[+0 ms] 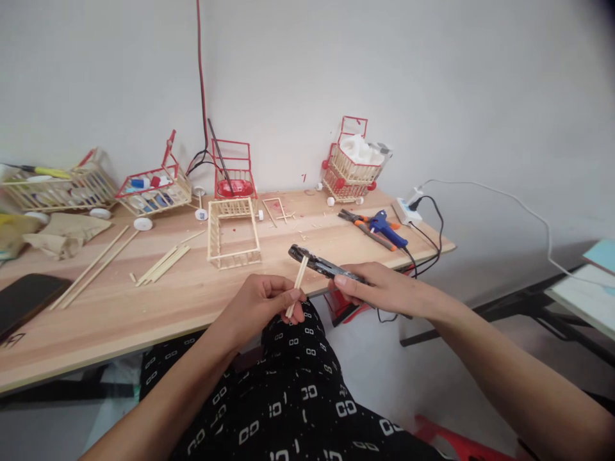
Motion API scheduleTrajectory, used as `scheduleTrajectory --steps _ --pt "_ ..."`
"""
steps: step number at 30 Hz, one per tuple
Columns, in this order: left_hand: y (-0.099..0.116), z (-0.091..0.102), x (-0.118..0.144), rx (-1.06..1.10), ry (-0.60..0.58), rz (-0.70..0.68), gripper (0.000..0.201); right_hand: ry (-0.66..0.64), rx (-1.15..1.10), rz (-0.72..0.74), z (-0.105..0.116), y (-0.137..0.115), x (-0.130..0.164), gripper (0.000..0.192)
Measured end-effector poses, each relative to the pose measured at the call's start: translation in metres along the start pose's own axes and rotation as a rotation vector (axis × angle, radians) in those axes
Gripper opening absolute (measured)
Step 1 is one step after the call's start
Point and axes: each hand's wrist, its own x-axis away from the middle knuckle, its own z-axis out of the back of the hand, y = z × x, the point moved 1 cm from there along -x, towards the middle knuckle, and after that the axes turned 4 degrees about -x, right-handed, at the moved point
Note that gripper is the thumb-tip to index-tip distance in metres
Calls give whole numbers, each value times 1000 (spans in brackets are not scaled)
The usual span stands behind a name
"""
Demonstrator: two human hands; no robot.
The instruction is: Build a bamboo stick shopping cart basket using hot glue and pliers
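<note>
Left hand (262,304): pinches short wooden stick (298,285), below table (192,294) front edge.
Right hand (379,288): grips pliers (321,264); jaws at stick's upper end.
Stick frame (233,232): on table, mid-surface.
Glue gun (387,229): table's right end.
Loose sticks (161,264): left of frame.

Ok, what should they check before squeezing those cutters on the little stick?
1. Thin pale wooden stick pinched in the left hand: ok.
2. Dark metal cutting pliers gripped by the right hand: ok.
3. Stick sits between the pliers' jaws: seems ok; the stick's top meets the tip.
4. Left fingertips away from the blades: ok, they hold lower down.
5. Cut spot marked on the stick: cannot tell.
6. Unpainted stick-built basket frame away from the cut: ok, it lies farther back on the light wooden table.
</note>
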Motion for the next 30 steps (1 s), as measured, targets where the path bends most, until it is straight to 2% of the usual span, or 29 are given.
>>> scheduleTrajectory --steps 9,16,24,30 --pt "4 -2 2 -35 28 8 27 67 11 0 -5 4 -1 48" --pt "6 -3 3 -37 6 25 28 95 95 14 -6 7 1 45" --pt "12 -7 9 -221 61 -9 32 103 124 59 -10 7 5 44" --pt "8 -10 10 -258 53 -6 30 132 149 49 -16 11 5 45"
